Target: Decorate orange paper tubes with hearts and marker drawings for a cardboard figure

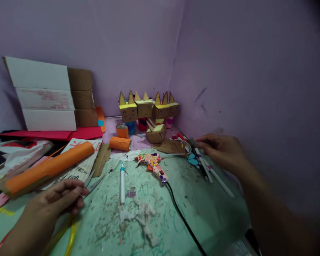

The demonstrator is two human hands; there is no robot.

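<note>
My left hand [60, 201] is at the lower left, thumb and fingers pinched together at the middle of a pair of scissors. The yellow handles [72, 234] show below the hand and the parted metal blades [96, 182] beyond it. On the right, my right hand [222, 149] reaches to the wall side of the table, fingertips closed on something greyish that I cannot make out. Beside it lie several markers [216, 177] and a blue paper heart shape [192, 159]. Between my hands lie a floral-patterned glue gun [154, 165] and a blue-tipped white marker [122, 183].
Cardboard box heads with pointed horns [144, 108] stand on coloured tubes at the back; another head [156, 134] lies before them. Orange rolls [120, 143] are nearby. A long orange tube [49, 169], papers and a cardboard sheet [45, 96] fill the left. A black cord [185, 220] runs frontward.
</note>
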